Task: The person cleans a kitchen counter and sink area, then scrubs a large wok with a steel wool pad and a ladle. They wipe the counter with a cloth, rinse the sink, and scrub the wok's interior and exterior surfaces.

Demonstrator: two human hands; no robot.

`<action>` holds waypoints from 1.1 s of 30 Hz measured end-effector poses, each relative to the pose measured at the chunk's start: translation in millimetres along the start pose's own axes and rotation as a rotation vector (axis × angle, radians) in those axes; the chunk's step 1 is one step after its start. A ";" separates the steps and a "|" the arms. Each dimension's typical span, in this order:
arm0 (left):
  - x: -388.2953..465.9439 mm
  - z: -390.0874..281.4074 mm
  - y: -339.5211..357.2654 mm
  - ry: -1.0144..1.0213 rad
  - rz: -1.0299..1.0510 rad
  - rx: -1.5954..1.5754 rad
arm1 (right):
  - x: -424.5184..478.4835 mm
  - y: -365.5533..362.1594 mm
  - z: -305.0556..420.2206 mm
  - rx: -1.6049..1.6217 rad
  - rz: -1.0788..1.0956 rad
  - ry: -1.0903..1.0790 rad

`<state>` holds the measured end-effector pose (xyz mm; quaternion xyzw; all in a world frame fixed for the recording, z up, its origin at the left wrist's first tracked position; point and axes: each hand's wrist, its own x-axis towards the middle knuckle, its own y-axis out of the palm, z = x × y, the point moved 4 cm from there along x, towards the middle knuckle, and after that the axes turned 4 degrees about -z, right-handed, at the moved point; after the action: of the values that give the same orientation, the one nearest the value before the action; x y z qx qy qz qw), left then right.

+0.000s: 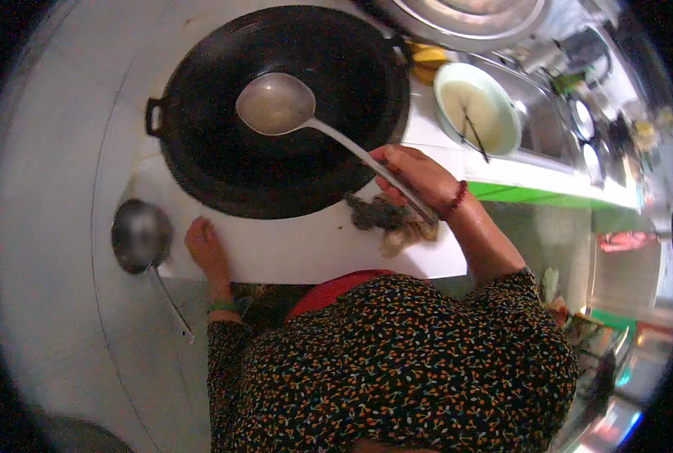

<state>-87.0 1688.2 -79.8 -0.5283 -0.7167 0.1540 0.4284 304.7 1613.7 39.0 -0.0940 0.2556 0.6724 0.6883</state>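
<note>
A large black wok with loop handles stands on the white counter before me. My right hand, a dark red bead bracelet at its wrist, is closed around the long handle of a metal ladle. The ladle's bowl is over the wok and seems to hold a little liquid. Close to the counter's front edge, left of centre, is my left hand; its fingers look curled, and I cannot tell whether they hold anything. A second ladle or strainer with a long handle hangs or leans at the left.
Crumpled cloths lie beneath my right hand. Right of the wok is a pale green bowl of whitish liquid or batter, with dark chopsticks in it. Behind it are something yellow and a metal sink. A large round metal lid or pan is at the top.
</note>
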 end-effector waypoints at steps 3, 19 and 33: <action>-2.9 16.3 18.4 -0.036 0.061 -0.026 | -45.7 -52.6 -3.6 0.062 -0.179 -0.032; 2.6 8.4 25.7 -0.020 0.087 0.049 | -131.4 -342.9 18.0 -1.465 -1.408 -0.086; -7.5 49.1 24.0 0.273 -0.068 0.112 | -69.6 -129.9 12.2 -0.972 -0.949 -0.754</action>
<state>-109.5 1702.4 -128.0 -0.4952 -0.6594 0.1059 0.5556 436.3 1548.3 54.8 -0.2496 -0.3870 0.3288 0.8245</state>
